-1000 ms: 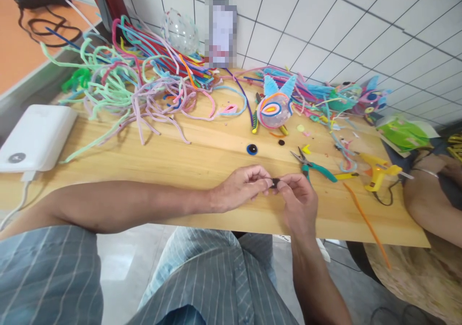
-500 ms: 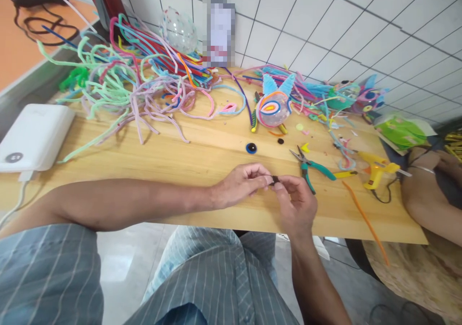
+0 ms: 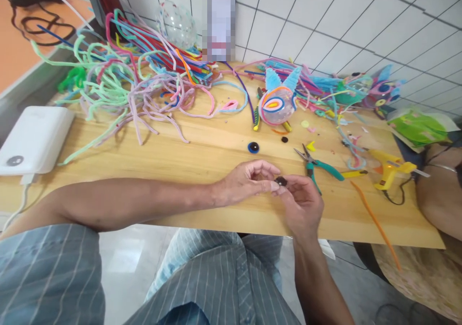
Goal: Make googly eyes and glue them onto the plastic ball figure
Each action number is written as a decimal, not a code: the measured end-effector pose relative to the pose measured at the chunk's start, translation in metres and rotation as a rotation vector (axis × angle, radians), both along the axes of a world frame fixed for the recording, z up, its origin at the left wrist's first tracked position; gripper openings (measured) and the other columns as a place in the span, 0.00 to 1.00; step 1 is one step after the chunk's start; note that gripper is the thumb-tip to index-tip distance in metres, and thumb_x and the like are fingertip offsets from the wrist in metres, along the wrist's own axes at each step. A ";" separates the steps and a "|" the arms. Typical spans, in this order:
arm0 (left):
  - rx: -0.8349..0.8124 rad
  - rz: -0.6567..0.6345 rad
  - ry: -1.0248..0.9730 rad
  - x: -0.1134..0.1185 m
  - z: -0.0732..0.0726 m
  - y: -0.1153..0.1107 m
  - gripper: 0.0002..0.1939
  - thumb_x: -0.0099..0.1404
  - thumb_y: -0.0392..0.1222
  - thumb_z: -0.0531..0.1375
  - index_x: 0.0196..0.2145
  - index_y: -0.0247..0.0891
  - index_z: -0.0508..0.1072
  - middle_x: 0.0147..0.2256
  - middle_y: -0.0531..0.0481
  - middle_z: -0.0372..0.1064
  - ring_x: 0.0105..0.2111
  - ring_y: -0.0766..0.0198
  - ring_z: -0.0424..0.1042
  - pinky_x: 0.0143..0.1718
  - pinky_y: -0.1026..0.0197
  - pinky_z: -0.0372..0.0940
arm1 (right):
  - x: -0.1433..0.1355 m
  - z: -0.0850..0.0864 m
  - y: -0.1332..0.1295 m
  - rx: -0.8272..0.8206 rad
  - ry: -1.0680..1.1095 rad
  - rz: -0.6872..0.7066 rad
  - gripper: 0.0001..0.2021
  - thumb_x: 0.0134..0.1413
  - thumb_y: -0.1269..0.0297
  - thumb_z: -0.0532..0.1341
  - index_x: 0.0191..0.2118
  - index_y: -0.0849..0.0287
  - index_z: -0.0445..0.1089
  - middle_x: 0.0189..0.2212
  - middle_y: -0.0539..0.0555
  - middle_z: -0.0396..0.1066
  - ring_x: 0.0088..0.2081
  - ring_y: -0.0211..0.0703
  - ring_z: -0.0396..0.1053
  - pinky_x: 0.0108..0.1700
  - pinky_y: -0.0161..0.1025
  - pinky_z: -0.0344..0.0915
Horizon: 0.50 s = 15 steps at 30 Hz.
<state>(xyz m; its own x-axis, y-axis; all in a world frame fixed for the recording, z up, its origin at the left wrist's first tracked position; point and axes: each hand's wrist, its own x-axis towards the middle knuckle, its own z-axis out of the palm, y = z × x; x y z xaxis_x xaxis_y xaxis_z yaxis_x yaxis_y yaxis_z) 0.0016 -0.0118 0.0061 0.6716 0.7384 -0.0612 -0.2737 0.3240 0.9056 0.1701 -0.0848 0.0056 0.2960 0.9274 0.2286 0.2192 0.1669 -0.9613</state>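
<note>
Between the fingertips of both hands is a small dark round piece (image 3: pixel 280 181), near the table's front edge. My left hand (image 3: pixel 249 181) pinches it from the left, and my right hand (image 3: pixel 302 200) grips its right side. Beyond my hands lies a blue and black disc (image 3: pixel 253 147), with a smaller black disc (image 3: pixel 285 139) to its right. Behind them stands a clear ball (image 3: pixel 277 106) with blue fuzzy ears and a ringed oval eye. Teal-handled pliers (image 3: pixel 319 167) lie open to the right of my hands.
Pipe cleaners (image 3: pixel 115 86) spread over the back left. A white power bank (image 3: pixel 36 139) sits far left. On the right are a yellow glue gun (image 3: pixel 391 169), an orange strip (image 3: pixel 377 224) over the front edge, and another person's arm (image 3: pixel 436 195). A phone (image 3: pixel 221 26) leans on the wall.
The dark piece has been turned and shows more of its round face between my fingertips. The view has shifted slightly, so things on the right appear farther right.
</note>
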 end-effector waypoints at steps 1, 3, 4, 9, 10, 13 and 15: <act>0.042 0.002 -0.013 -0.001 0.000 0.001 0.21 0.59 0.46 0.72 0.47 0.35 0.76 0.34 0.52 0.76 0.29 0.71 0.69 0.32 0.66 0.61 | 0.002 -0.001 0.000 -0.016 0.029 0.019 0.09 0.56 0.66 0.71 0.42 0.53 0.76 0.28 0.47 0.76 0.28 0.39 0.75 0.33 0.37 0.72; 0.135 0.007 -0.009 -0.002 0.002 0.001 0.20 0.61 0.44 0.70 0.50 0.36 0.76 0.35 0.52 0.76 0.30 0.70 0.70 0.33 0.66 0.62 | 0.005 -0.002 0.001 -0.051 0.071 0.056 0.08 0.57 0.65 0.71 0.42 0.52 0.76 0.28 0.47 0.76 0.27 0.39 0.75 0.32 0.38 0.72; 0.182 0.014 0.011 -0.003 0.003 0.002 0.19 0.63 0.43 0.69 0.50 0.36 0.76 0.35 0.51 0.76 0.30 0.70 0.70 0.33 0.65 0.62 | 0.006 -0.003 0.001 -0.068 0.084 0.072 0.08 0.57 0.64 0.70 0.43 0.52 0.76 0.27 0.47 0.76 0.27 0.39 0.75 0.32 0.38 0.72; 0.328 0.075 0.130 -0.008 0.006 0.001 0.13 0.66 0.45 0.67 0.45 0.36 0.79 0.33 0.51 0.75 0.28 0.70 0.65 0.31 0.65 0.58 | 0.009 -0.005 0.002 -0.098 0.122 0.122 0.08 0.56 0.63 0.70 0.42 0.52 0.76 0.28 0.46 0.76 0.26 0.39 0.74 0.31 0.39 0.72; 0.331 0.070 0.139 -0.008 0.007 0.000 0.13 0.66 0.46 0.67 0.44 0.36 0.80 0.32 0.51 0.74 0.27 0.70 0.65 0.31 0.65 0.58 | 0.009 -0.005 0.002 -0.094 0.127 0.124 0.08 0.56 0.63 0.70 0.42 0.52 0.76 0.28 0.46 0.76 0.26 0.39 0.74 0.32 0.39 0.72; 0.320 0.068 0.136 -0.008 0.007 0.000 0.12 0.66 0.45 0.67 0.43 0.35 0.80 0.28 0.52 0.73 0.25 0.71 0.62 0.30 0.65 0.57 | 0.008 -0.005 0.002 -0.086 0.124 0.128 0.08 0.57 0.62 0.70 0.43 0.52 0.77 0.28 0.47 0.76 0.26 0.38 0.74 0.33 0.39 0.73; 0.307 0.090 0.132 -0.008 0.006 0.000 0.12 0.65 0.44 0.68 0.43 0.34 0.80 0.29 0.52 0.74 0.24 0.72 0.60 0.29 0.65 0.57 | 0.007 -0.005 0.002 -0.081 0.116 0.116 0.08 0.57 0.62 0.70 0.43 0.52 0.77 0.29 0.47 0.77 0.27 0.38 0.75 0.33 0.39 0.73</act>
